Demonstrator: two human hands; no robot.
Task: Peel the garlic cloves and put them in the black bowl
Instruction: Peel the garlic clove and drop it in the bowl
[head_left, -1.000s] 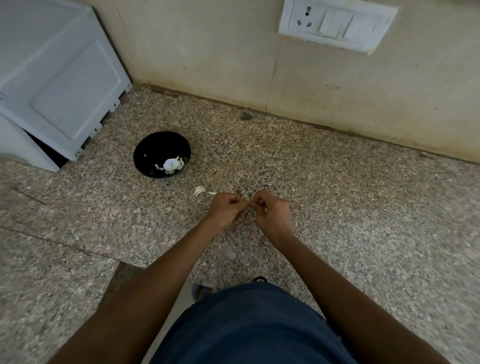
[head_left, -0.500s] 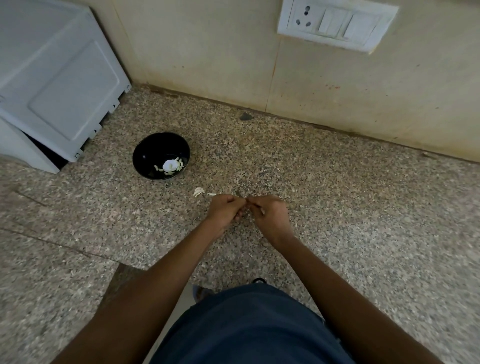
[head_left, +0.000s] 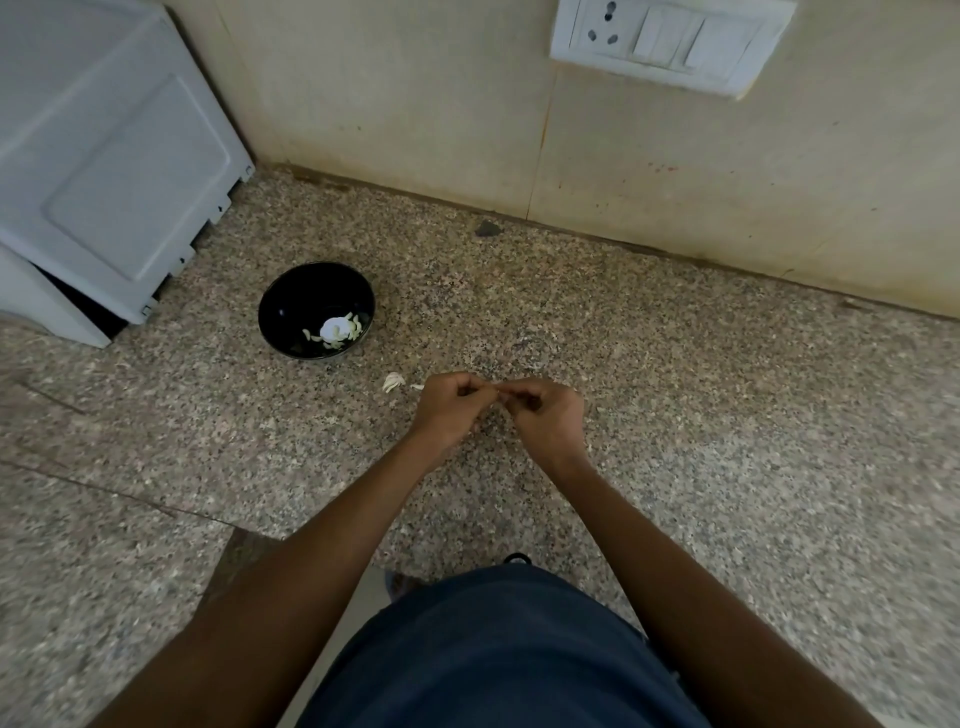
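Observation:
The black bowl (head_left: 317, 310) stands on the speckled counter, left of and beyond my hands, with several pale peeled garlic cloves (head_left: 335, 329) in it. My left hand (head_left: 451, 410) and my right hand (head_left: 545, 415) meet fingertip to fingertip just above the counter. Both have curled fingers and pinch a small garlic clove (head_left: 497, 391) between them; it is almost wholly hidden by the fingers. A scrap of white garlic skin (head_left: 393, 382) lies on the counter just left of my left hand.
A white appliance (head_left: 98, 161) fills the far left corner, close behind the bowl. The beige wall with a switch plate (head_left: 670, 44) runs along the back. The counter's front edge (head_left: 228, 540) lies near my body at the lower left.
My hands have stayed joined and shifted only slightly, with the fingers working at the clove between them. The bowl and the scrap of skin have not moved.

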